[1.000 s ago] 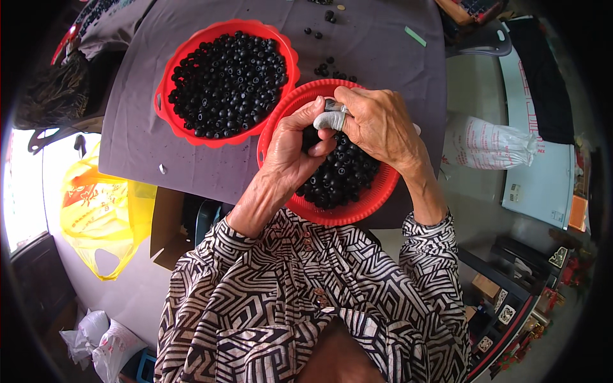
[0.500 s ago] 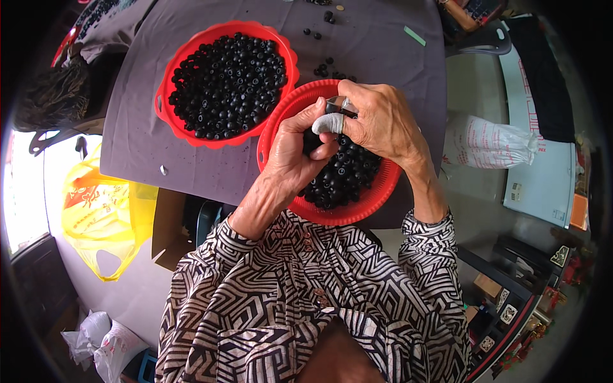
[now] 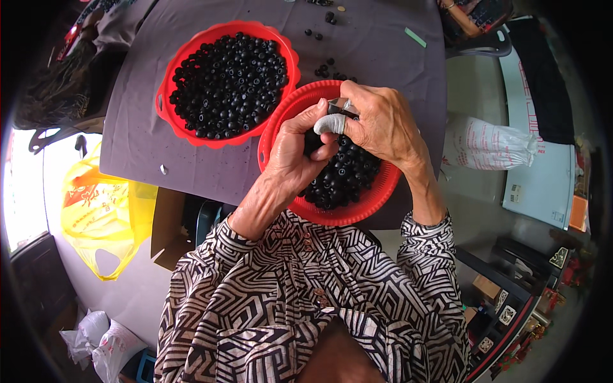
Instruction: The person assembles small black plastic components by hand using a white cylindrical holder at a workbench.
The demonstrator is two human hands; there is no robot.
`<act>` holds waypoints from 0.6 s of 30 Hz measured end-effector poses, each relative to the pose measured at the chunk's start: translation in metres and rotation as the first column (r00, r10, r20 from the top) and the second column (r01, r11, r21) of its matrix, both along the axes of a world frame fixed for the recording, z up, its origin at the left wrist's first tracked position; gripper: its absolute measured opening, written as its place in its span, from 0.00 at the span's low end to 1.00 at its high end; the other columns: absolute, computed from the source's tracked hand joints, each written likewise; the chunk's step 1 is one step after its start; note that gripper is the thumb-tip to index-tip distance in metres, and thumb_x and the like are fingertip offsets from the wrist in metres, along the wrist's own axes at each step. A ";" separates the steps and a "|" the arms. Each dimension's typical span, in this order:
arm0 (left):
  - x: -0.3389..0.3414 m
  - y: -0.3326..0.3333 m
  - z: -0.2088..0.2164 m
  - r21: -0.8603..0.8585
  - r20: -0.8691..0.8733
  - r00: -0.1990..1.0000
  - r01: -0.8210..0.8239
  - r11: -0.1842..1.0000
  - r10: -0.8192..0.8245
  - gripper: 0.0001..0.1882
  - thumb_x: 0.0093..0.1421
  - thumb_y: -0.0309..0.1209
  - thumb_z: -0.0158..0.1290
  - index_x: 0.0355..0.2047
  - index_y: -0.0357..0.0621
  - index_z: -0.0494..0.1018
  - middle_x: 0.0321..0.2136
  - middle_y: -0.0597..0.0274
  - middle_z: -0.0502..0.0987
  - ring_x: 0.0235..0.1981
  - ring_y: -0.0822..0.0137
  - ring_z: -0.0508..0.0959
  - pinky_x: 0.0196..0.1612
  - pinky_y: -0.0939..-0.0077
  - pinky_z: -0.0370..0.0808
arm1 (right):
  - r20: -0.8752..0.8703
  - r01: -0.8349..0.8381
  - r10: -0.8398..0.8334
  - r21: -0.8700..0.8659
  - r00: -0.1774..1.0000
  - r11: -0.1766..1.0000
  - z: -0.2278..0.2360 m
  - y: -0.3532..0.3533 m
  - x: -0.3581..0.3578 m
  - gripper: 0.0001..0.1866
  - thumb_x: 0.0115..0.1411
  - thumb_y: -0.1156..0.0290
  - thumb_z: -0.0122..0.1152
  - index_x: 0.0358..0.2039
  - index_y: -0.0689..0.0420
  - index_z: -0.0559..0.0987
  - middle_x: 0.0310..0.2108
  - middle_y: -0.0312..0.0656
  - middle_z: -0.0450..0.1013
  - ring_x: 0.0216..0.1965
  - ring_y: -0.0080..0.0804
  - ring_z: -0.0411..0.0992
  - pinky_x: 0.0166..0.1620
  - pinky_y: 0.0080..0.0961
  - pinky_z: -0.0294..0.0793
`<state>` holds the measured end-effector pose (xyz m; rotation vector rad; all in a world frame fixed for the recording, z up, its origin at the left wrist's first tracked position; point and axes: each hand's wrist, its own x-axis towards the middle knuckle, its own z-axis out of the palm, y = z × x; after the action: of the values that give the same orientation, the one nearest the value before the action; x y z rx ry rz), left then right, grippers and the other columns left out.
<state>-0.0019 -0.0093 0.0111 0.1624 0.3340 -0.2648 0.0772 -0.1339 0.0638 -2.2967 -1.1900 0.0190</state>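
Note:
My right hand (image 3: 389, 124), its thumb wrapped in a white cover (image 3: 330, 123), is closed round a small tool with a grey metal face (image 3: 339, 103), perhaps a short blade. My left hand (image 3: 297, 143) is closed, its thumb tip right against that tool. Dark round pieces (image 3: 312, 142) show in the left palm, partly hidden by fingers. Both hands are over a red ribbed basket (image 3: 377, 199). Small black round pieces (image 3: 338, 182), several with a pale ring on one end, fill its lower part.
At the left, touching this basket, a red scalloped basket (image 3: 185, 135) is heaped with similar black pieces. More lie loose (image 3: 325, 66) on the grey-covered table (image 3: 211, 169). A green strip (image 3: 415, 37) is at the far right. Beyond the table are a yellow bag (image 3: 105, 214) and a white sack (image 3: 491, 143).
Both hands stay together over the basket, with only a slight shift of the fingers and the metal-faced tool. The baskets are unchanged.

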 end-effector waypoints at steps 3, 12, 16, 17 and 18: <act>-0.001 0.001 0.001 0.039 -0.029 0.999 -0.020 0.999 0.021 0.08 0.58 0.33 0.50 0.28 0.42 0.69 0.20 0.68 0.68 0.15 0.78 0.65 0.13 0.88 0.55 | -0.009 -0.027 0.026 -0.030 1.000 0.999 -0.001 0.002 0.001 0.14 0.47 0.65 0.62 0.21 0.61 0.67 0.18 0.44 0.70 0.22 0.45 0.71 0.24 0.34 0.68; 0.001 0.001 0.004 0.086 -0.052 0.999 0.003 0.996 0.001 0.08 0.58 0.33 0.49 0.27 0.43 0.68 0.20 0.68 0.67 0.16 0.78 0.65 0.14 0.88 0.54 | 0.016 0.006 -0.004 -0.088 1.000 0.996 -0.002 0.000 -0.003 0.11 0.47 0.69 0.62 0.23 0.61 0.69 0.18 0.44 0.71 0.21 0.41 0.71 0.23 0.31 0.69; 0.003 -0.001 0.002 0.073 -0.007 1.000 0.016 0.997 -0.016 0.09 0.58 0.35 0.48 0.28 0.41 0.68 0.21 0.67 0.67 0.17 0.78 0.64 0.13 0.88 0.54 | 0.053 -0.003 -0.006 0.165 0.999 0.986 -0.005 -0.003 -0.003 0.09 0.46 0.74 0.62 0.27 0.60 0.72 0.20 0.43 0.72 0.22 0.37 0.73 0.25 0.28 0.71; 0.003 -0.002 0.001 0.063 0.005 1.000 0.025 0.998 -0.025 0.10 0.59 0.35 0.48 0.30 0.40 0.68 0.22 0.66 0.67 0.18 0.78 0.65 0.13 0.88 0.55 | 0.078 -0.044 0.031 0.171 0.996 0.984 -0.008 -0.003 -0.002 0.10 0.46 0.76 0.62 0.30 0.60 0.73 0.21 0.43 0.72 0.23 0.35 0.74 0.26 0.26 0.72; 0.003 -0.002 0.001 0.062 0.005 1.000 0.025 0.998 -0.025 0.10 0.59 0.35 0.48 0.30 0.40 0.68 0.22 0.66 0.67 0.18 0.78 0.65 0.13 0.88 0.55 | 0.104 -0.086 0.069 0.176 0.992 0.981 -0.009 -0.004 -0.001 0.11 0.46 0.77 0.62 0.32 0.59 0.73 0.22 0.43 0.73 0.24 0.33 0.74 0.26 0.25 0.73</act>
<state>0.0012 -0.0111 0.0122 0.2288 0.3348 -0.2790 0.0759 -0.1380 0.0544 -2.1138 -1.2755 -0.1671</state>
